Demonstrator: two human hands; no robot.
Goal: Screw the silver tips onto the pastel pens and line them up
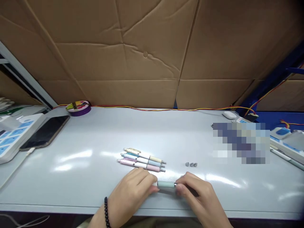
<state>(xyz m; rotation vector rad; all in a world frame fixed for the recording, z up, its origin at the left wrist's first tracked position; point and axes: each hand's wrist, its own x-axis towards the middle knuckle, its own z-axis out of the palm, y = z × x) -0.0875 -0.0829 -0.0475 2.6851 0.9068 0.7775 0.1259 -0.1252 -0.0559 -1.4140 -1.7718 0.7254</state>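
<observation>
Near the front edge of the table, a pen with a pale green grip lies level between my hands. My left hand, with a black bead bracelet at the wrist, is closed round the white barrel. The fingers of my right hand pinch the pen's metal tip end and hide it. Just beyond, three pens lie side by side at a slant: a yellow pen, a blue pen and a pink pen. To their right sit three small silvery metal pieces.
At left are a phone on a cable and a power strip. A roll of tape stands at the back. On the right are a blurred-out item, a white case and another power strip. Cardboard rises behind.
</observation>
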